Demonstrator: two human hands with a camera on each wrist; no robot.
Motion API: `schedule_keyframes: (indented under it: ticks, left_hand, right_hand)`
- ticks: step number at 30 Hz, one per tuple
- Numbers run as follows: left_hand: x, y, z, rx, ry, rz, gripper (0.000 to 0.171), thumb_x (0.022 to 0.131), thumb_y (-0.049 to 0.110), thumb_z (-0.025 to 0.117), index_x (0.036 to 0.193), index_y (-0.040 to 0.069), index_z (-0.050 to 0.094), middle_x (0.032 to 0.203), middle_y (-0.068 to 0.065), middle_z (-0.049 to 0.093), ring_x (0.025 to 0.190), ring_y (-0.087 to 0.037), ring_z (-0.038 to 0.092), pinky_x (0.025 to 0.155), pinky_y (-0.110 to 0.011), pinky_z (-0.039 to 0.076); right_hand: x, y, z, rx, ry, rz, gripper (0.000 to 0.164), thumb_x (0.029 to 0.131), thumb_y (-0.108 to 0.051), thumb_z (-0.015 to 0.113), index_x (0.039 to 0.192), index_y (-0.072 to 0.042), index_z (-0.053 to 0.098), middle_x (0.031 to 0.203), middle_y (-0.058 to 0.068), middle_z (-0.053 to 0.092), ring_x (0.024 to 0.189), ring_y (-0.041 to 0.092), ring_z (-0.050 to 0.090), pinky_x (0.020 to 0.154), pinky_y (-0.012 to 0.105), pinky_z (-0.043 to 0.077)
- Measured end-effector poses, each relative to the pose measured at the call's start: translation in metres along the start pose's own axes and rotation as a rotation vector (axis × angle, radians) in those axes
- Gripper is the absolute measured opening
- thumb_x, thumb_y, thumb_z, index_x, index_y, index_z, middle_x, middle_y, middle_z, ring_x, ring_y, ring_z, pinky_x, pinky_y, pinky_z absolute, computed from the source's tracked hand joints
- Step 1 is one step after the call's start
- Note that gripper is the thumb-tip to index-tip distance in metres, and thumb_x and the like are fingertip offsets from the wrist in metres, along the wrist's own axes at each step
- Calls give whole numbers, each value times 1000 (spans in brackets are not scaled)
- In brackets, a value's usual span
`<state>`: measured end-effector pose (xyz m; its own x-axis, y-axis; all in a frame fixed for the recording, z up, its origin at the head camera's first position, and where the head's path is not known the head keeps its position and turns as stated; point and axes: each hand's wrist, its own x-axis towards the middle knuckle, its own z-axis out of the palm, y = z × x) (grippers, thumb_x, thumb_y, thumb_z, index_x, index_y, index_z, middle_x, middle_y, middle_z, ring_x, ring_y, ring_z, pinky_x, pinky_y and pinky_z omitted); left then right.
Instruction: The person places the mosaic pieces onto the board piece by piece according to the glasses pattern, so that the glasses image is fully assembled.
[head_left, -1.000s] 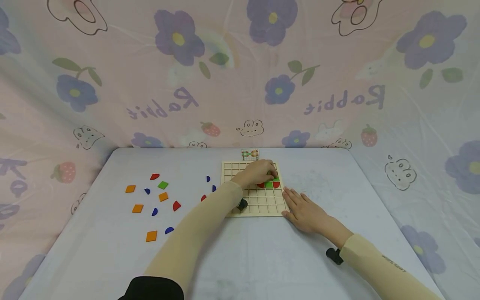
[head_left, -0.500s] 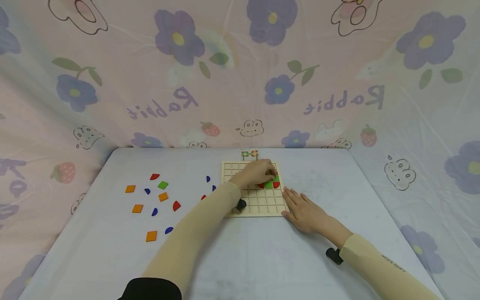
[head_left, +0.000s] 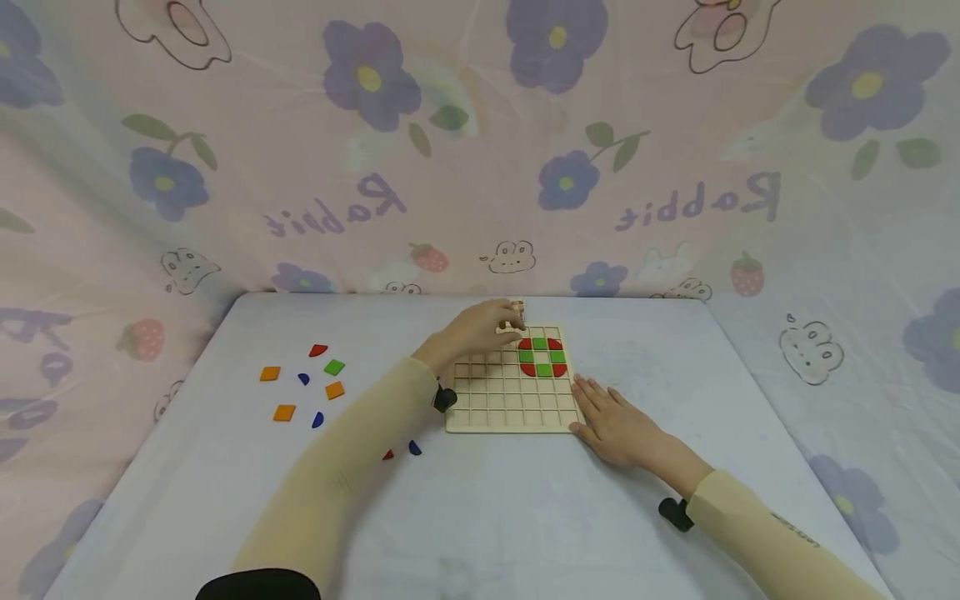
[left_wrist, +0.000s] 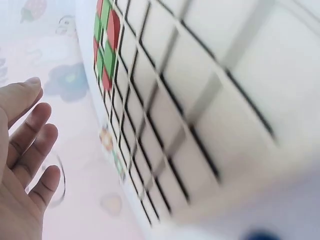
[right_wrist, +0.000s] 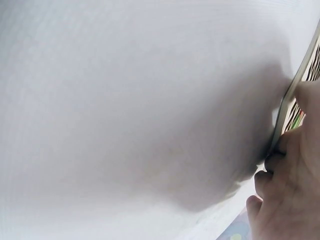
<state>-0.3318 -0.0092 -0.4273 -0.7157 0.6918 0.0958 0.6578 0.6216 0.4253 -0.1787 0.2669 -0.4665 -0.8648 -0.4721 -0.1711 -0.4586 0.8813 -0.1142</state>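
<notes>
A wooden grid board (head_left: pixel 517 404) lies on the table. Near its back right corner, red quarter-round pieces (head_left: pixel 559 370) and green square pieces (head_left: pixel 543 370) form a ring around a bare cell. My left hand (head_left: pixel 474 330) hovers over the board's back left part, left of the ring. In the left wrist view, that hand's fingers (left_wrist: pixel 34 145) are loosely bent with nothing between them. My right hand (head_left: pixel 618 423) lies flat on the table, its fingertips touching the board's right edge. A small patterned card (head_left: pixel 519 308) behind the board is mostly hidden by my left hand.
Left of the board lie loose orange squares (head_left: pixel 284 413), blue half-rounds (head_left: pixel 318 420), a green square (head_left: pixel 334 367) and red pieces (head_left: pixel 318 351). My left forearm covers part of that area. A flower-printed cloth (head_left: pixel 465 167) hangs behind the table.
My left hand has left the ring and moved left and back, uncovering the ring's pieces. My right hand stays by the board edge. The head view has shifted slightly.
</notes>
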Motion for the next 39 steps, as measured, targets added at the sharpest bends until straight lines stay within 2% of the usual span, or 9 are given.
schedule_keyframes:
  ticks: [6,9,20,24,28,39]
  left_hand:
    - [-34,-25,-23,36,8,-47,26,103,25,68,124,12,75,124,-3,64,110,-21,64,93,-36,54]
    - [-51,-38,-31,51,2,-79,25,102,24,69,123,12,76,123,-2,65,108,-22,64,91,-37,54]
    - [-97,-81,-39,156,-39,-160,22,99,22,72,117,12,78,116,-4,68,104,-23,65,90,-39,55]
    - [-106,-87,-37,154,-87,-202,24,98,23,72,118,12,78,116,-4,68,102,-22,64,89,-40,55]
    - [-108,-89,-31,187,-120,-238,26,97,23,73,120,12,76,119,-5,68,105,-22,64,93,-40,55]
    - [-109,-94,-26,184,-123,-256,28,95,29,77,118,13,76,120,-4,67,106,-22,64,96,-42,54]
  right_hand:
    - [1,-1,0,2,5,4,70,110,-37,48,159,8,29,169,24,22,154,44,24,122,63,23]
    - [1,-1,1,1,6,6,70,110,-37,49,159,8,29,169,24,22,154,44,24,122,64,23]
    - [1,2,5,5,14,4,70,110,-37,49,160,8,27,169,24,22,155,44,22,122,64,22]
    - [2,1,4,6,13,3,70,110,-37,48,160,7,27,169,24,21,155,44,22,122,64,22]
    - [0,1,3,9,18,1,69,110,-37,48,160,7,28,169,24,22,155,44,23,122,64,22]
    - [0,0,3,9,14,-2,70,110,-39,48,159,8,29,168,25,23,154,45,23,121,64,23]
